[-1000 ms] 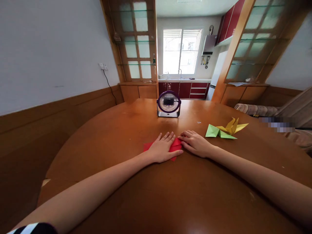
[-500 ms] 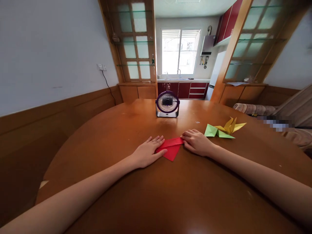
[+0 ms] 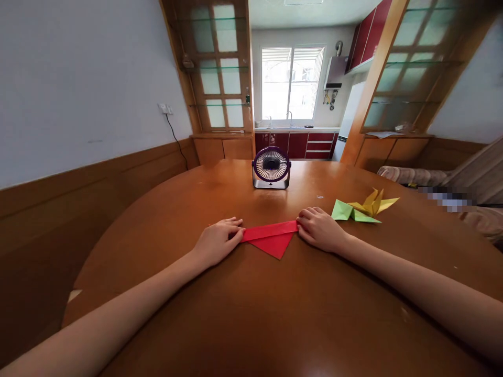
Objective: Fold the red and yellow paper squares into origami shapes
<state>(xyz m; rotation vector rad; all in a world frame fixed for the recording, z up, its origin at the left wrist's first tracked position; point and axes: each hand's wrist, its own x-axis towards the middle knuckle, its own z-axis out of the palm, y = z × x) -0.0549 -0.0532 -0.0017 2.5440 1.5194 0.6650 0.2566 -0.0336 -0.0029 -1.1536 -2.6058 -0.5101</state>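
Observation:
A sheet of red paper lies on the table, its far edge folded over into a long band and a triangular point facing me. The band's left end sits between the thumb and fingers of my left hand. At the other end, my right hand has its fingers curled and closed on the paper. Both fingertips partly cover the band's ends. Just beyond my right hand rests a green folded paper piece, and touching or close behind it is a yellow origami figure with pointed tips.
A small purple desk fan stands on the far side of the round wooden table. The table's curved edge runs along the left. Striped cushions are beyond the right edge, and a power cord hangs on the left wall.
My left hand has slid left along the folded band, from lying spread on the paper to pinching its left end. More of the band now shows. My right hand has stayed at its end.

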